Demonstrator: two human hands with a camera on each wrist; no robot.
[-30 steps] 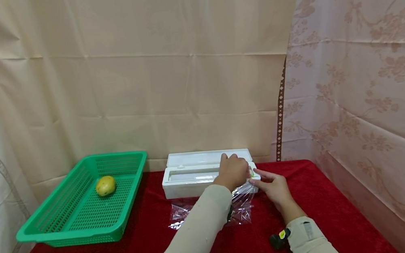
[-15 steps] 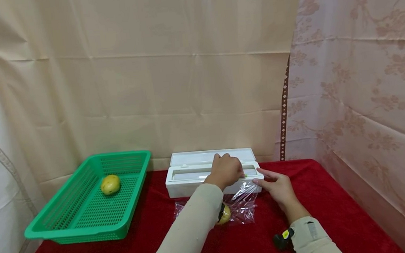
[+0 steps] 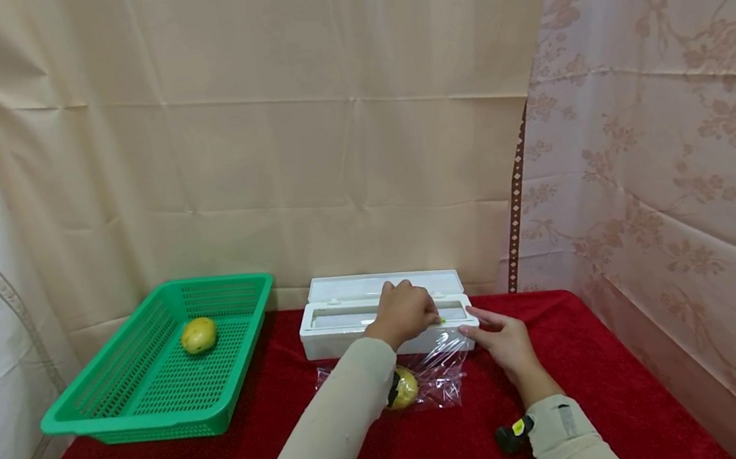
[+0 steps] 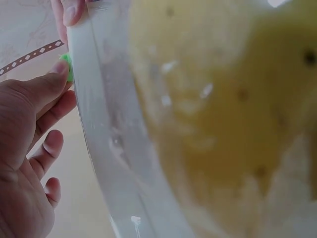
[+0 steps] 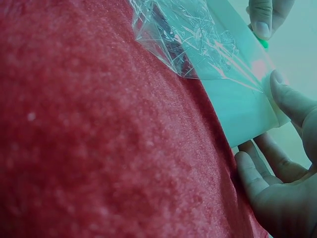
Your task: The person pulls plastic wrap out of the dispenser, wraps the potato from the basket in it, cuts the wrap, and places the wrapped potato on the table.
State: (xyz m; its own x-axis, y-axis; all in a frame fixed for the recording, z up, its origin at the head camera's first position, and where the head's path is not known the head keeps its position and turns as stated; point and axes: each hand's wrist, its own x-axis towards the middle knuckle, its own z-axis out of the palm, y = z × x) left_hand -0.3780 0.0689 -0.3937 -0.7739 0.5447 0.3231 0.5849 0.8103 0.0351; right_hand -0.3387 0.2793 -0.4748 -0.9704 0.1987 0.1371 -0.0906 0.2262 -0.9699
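A white cling film dispenser box with its lid raised lies at the middle of the table. My left hand pinches the small green slide cutter on the dispenser's front edge, between thumb and index finger. At the box's right end, my right hand grips the corner, thumb on the film at the front edge and other fingers around the end. Clear cling film drapes from that edge onto the cloth. Under the film sits a yellow mango-like fruit, partly hidden by my left wrist; dark spots show in the left wrist view.
At the left stands a green plastic basket holding another yellow fruit. Red velvety cloth covers the table. A beige curtain hangs close behind, and a patterned one on the right.
My left hand has slid leftward along the dispenser's front edge with the green cutter. The wrapped fruit has come into view beside my left wrist. My right hand keeps its place on the box.
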